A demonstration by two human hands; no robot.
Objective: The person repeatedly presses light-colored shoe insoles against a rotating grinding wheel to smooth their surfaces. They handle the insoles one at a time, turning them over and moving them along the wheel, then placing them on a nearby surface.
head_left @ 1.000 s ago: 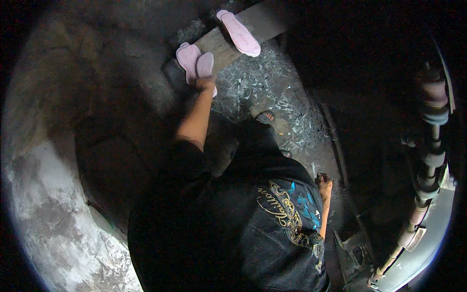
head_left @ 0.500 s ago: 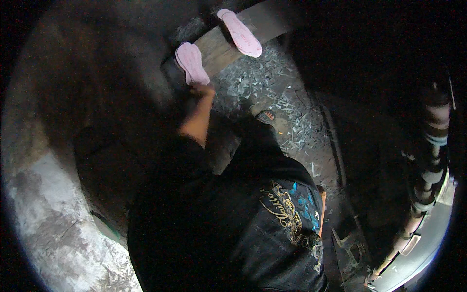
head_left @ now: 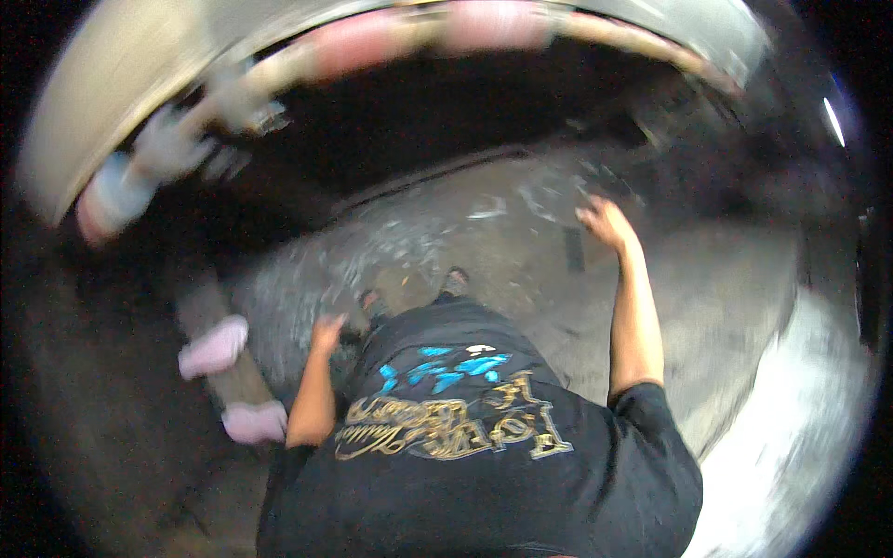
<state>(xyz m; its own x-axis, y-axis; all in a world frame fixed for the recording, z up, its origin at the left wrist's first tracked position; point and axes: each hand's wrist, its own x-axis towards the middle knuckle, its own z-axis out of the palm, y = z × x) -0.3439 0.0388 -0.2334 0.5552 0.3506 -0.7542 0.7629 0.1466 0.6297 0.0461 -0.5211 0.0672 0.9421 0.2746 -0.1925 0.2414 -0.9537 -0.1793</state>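
My left hand (head_left: 327,332) hangs low beside my body, blurred, its fingers loosely apart and nothing visible in it. Ahead and to the right, my right hand (head_left: 606,223) reaches out over the floor with its fingers spread, holding nothing. Off to the left lie two stacks of pink, shoe-sole-shaped pieces: the farther pink stack (head_left: 216,349) and the nearer pink stack (head_left: 254,423). Both rest on a long narrow board (head_left: 244,383), apart from my left hand.
Pale cut scraps (head_left: 372,256) litter the dark floor around my sandalled feet (head_left: 453,283). Across the top runs a rack of thick rolls (head_left: 498,26) in pink, white and blue, under a pale curved surface (head_left: 139,65). At lower right is a bright whitish patch (head_left: 781,437).
My left hand has come away from the nearer pink stack. My view and body have turned right, so the stacks now sit at the left. My right hand has come into view.
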